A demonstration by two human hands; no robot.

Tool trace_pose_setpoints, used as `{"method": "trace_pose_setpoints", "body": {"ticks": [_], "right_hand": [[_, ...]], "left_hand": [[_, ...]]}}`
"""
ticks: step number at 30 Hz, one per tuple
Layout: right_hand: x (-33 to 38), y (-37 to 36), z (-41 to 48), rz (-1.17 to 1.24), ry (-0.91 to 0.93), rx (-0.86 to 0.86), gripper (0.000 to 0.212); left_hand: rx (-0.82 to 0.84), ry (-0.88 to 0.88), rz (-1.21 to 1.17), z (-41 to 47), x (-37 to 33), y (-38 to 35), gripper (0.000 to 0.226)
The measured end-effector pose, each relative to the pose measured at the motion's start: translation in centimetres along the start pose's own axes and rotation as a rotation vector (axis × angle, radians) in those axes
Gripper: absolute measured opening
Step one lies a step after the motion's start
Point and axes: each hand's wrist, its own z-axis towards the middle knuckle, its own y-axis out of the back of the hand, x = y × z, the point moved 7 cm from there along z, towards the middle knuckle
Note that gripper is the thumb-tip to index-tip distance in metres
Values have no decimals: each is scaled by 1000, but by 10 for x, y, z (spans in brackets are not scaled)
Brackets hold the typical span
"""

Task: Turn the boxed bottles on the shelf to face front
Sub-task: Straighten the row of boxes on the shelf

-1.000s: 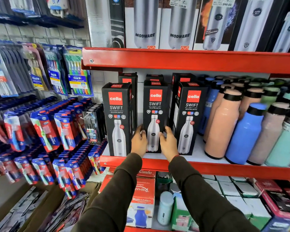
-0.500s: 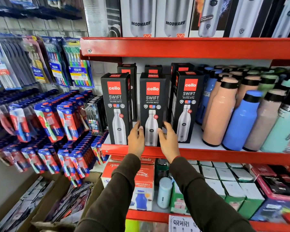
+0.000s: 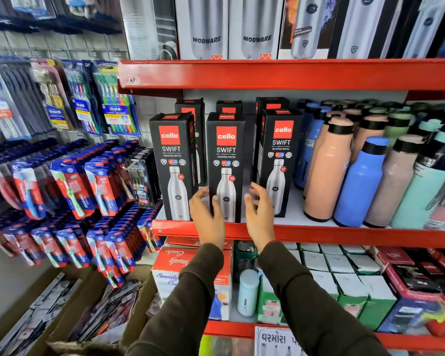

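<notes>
Head view: left hand and right hand spread open, empty, flanking middle box at shelf edge. Right box, just beyond right hand, angled. Risk: knuckle knock toppling neighbouring tall boxes.

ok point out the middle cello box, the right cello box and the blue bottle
middle cello box (image 3: 226, 150), head view, on the SWIFT lettering
right cello box (image 3: 281, 142), head view, on its front face
blue bottle (image 3: 359, 186), head view, on its body

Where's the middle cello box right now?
The middle cello box stands at the shelf's front edge, between two matching boxes, with the left hand and right hand flanking its base.
</notes>
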Motion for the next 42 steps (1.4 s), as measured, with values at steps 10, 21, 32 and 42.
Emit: {"method": "trace_pose_setpoints", "body": {"ticks": [10, 21, 32, 42], "right_hand": [[-11, 81, 28, -8, 68, -257, 35], [-57, 86, 77, -68, -161, 92, 52], [-54, 102, 69, -32, -72, 27, 32], [-47, 109, 46, -25, -56, 20, 34]], "left_hand": [[163, -311, -18, -40, -51, -79, 35], [400, 222, -5, -7, -13, -150, 51], [310, 253, -34, -12, -1, -137, 41], [295, 160, -9, -29, -7, -120, 38]]}}
